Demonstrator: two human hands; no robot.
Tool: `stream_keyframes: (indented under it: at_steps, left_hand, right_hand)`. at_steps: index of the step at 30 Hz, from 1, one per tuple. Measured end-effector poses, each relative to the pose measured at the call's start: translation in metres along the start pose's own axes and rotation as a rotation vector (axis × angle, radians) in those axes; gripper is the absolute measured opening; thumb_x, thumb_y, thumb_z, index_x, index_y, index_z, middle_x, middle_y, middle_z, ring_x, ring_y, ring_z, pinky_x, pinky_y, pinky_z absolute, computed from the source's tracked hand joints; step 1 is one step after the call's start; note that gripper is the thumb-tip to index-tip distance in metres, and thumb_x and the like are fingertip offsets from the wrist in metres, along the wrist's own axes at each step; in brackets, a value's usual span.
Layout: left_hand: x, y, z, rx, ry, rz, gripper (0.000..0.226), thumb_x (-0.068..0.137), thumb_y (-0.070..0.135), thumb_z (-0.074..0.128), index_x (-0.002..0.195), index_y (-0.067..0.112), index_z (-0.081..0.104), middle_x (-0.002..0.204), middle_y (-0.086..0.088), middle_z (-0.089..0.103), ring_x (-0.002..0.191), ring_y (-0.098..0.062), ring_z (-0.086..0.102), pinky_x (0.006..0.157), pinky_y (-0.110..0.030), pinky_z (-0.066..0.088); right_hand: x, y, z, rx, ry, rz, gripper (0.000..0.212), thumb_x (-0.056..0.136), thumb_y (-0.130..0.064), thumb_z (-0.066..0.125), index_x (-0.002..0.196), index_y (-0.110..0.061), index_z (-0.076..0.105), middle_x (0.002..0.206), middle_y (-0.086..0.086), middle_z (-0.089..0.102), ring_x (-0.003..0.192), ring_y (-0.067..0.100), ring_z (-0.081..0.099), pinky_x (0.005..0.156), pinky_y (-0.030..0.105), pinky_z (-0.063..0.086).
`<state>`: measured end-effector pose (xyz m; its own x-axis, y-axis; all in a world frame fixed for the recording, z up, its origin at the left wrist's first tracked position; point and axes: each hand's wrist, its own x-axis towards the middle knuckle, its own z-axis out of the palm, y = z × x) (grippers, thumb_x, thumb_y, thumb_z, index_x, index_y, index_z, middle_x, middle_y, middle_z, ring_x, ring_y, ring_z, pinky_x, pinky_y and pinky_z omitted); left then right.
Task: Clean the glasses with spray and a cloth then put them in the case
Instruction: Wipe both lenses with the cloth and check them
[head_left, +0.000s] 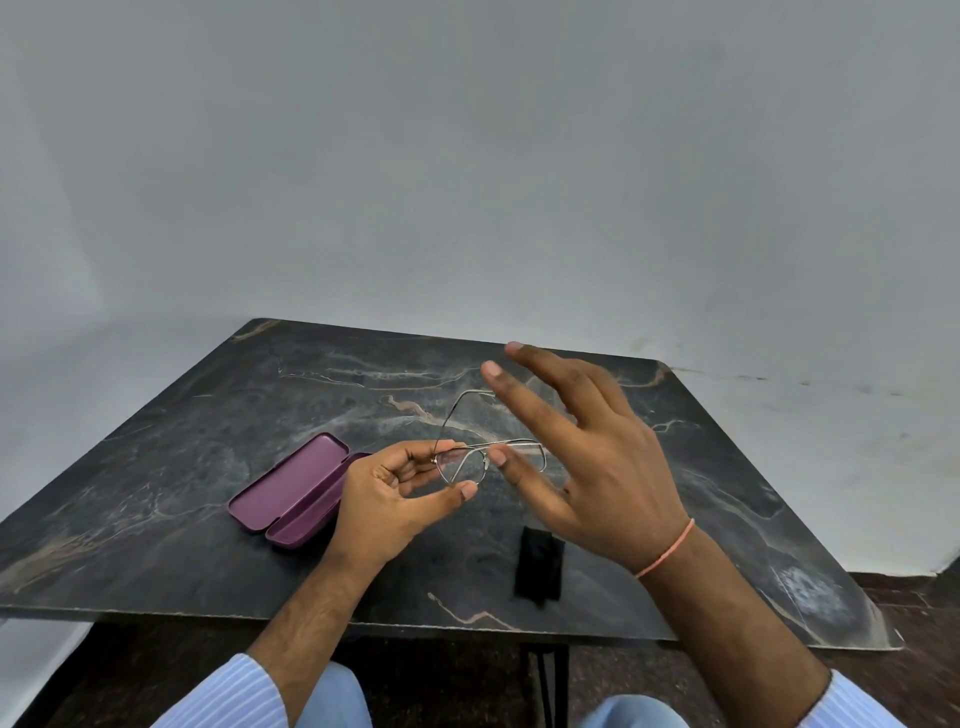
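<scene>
Left hand (387, 491) pinches glasses (480, 449); no writing legible

Left hand (395, 493) pinching, right hand (587, 457) outspread

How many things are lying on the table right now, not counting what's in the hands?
2. The open case lies left, partly behind the left hand. The cloth lies near the front edge, below the right hand. No spray shows; the hands may hide something.
</scene>
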<state>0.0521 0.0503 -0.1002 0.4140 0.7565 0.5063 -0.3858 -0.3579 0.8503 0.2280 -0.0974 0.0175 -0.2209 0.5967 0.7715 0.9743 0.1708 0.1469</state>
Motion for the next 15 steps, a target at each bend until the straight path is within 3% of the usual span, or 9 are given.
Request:
stream_keyframes:
  at_steps: [4,7,15]
  left_hand:
    - [0.0,-0.002,-0.001,0.02,0.005,0.001,0.054,0.068,0.036,0.103,0.119,0.026,0.085,0.119,-0.001,0.087,0.118,-0.022,0.083,0.105,-0.036,0.065]
    - [0.001,-0.002,0.0,0.031,0.013,0.008,0.05,0.069,0.033,0.101,0.117,0.033,0.086,0.118,0.0,0.088,0.117,-0.021,0.083,0.103,-0.034,0.065]
    - [0.002,-0.004,-0.001,-0.043,0.049,0.007,0.059,0.066,0.055,0.104,0.117,0.033,0.086,0.12,-0.001,0.087,0.118,-0.019,0.083,0.1,-0.026,0.064]
  right_hand:
    - [0.003,0.002,0.001,-0.059,-0.019,-0.015,0.056,0.108,-0.05,0.061,0.16,-0.031,0.054,0.164,0.001,0.052,0.136,0.029,0.056,0.108,0.035,0.05]
    - [-0.003,0.007,0.003,-0.074,-0.023,0.032,0.055,0.108,-0.051,0.06,0.158,-0.029,0.056,0.162,-0.001,0.053,0.136,0.027,0.055,0.108,0.032,0.048]
    - [-0.033,0.02,0.019,-0.078,-0.074,0.204,0.049,0.109,-0.052,0.054,0.153,-0.029,0.06,0.157,-0.006,0.056,0.133,0.019,0.056,0.096,0.028,0.053]
